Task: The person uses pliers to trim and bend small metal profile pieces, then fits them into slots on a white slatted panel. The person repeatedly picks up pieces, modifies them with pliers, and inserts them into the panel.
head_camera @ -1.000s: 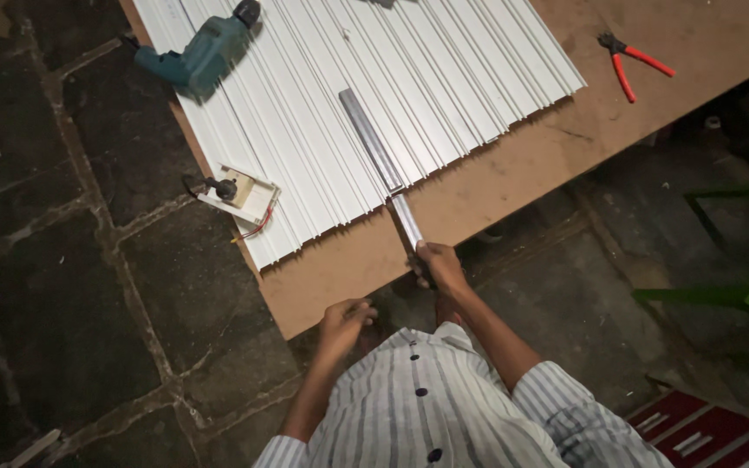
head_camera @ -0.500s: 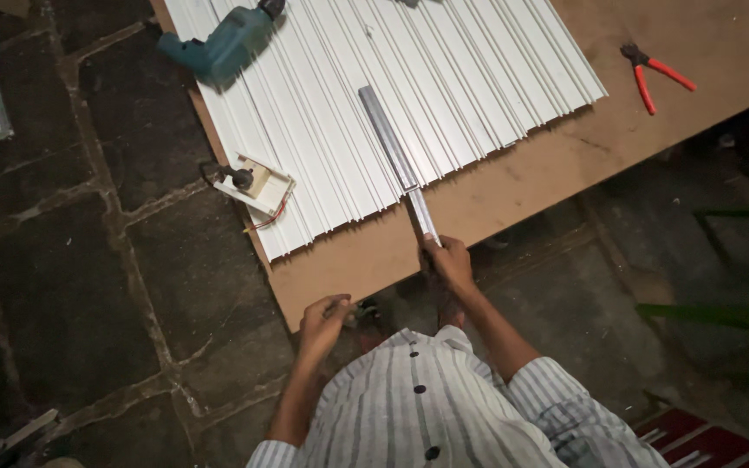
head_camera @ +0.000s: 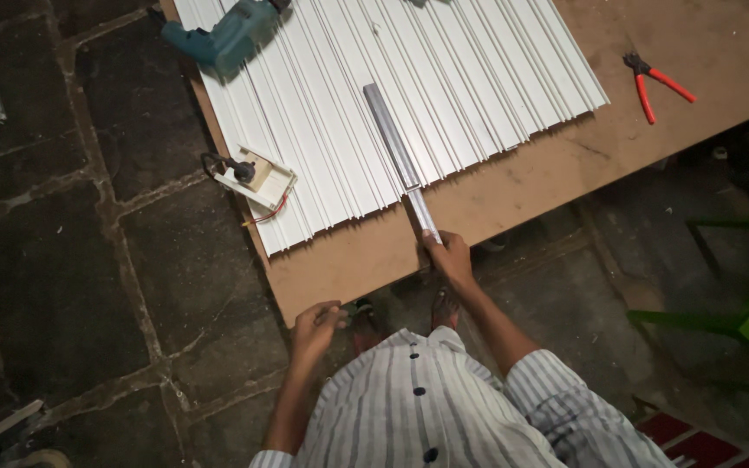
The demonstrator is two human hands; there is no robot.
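Metal strip (head_camera: 400,156): lies across the white ribbed panels (head_camera: 444,78), its near end over the bare bench (head_camera: 513,182).
Right hand (head_camera: 449,256): your fingers are clamped on that near end.
Left hand (head_camera: 318,321): loosely curled, empty, off the bench edge.
Risk: one-handed, the strip may pivot or skid over the ribs; thin edges could cut you.

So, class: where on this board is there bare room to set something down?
Bare board lies between the white slats and the near edge, and around the red pliers. The slats are crowded by the drill, socket box and metal strip.
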